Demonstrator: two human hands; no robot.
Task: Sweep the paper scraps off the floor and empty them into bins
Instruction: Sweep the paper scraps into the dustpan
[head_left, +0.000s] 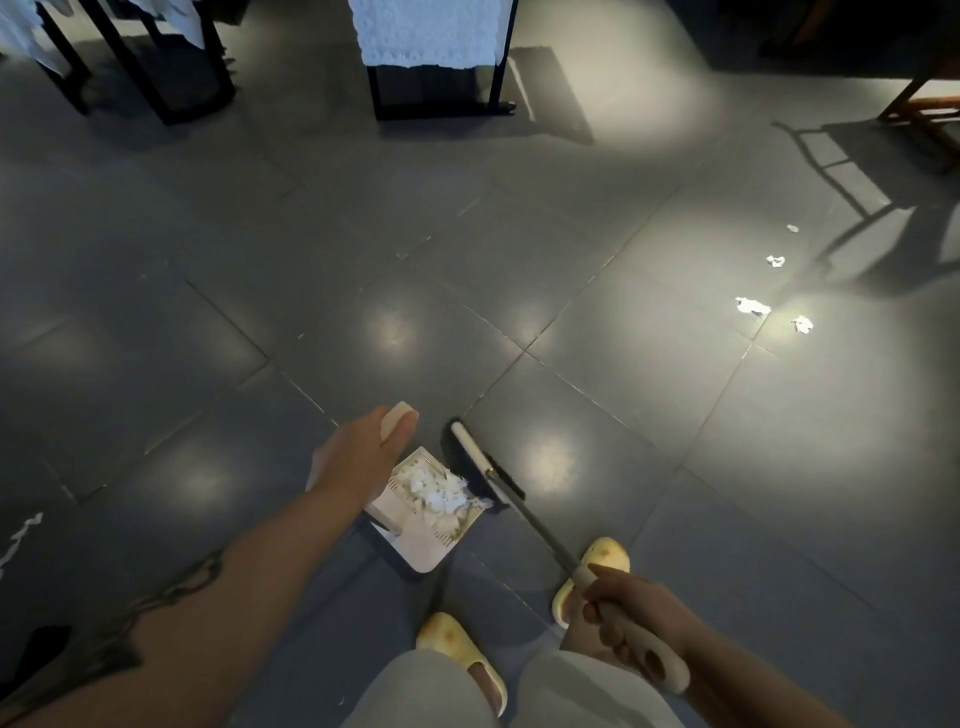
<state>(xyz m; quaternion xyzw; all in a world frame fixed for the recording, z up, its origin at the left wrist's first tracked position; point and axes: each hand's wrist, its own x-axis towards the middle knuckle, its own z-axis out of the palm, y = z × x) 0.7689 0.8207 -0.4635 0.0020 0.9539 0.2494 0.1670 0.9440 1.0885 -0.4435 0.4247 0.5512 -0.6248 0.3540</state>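
Grey tiled floor (675, 441) bears dustpan (426, 540), broom head (483, 467), paper scraps (752, 306).

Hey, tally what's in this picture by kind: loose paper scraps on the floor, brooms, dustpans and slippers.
Loose paper scraps on the floor: 4
Brooms: 1
Dustpans: 1, with a heap of scraps in it
Slippers: 2
Total: 8

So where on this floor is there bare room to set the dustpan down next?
Bare tiles lie between the dustpan and the draped stand, and left of the left hand. It is crowded by the scraps at right and around the broom and feet.
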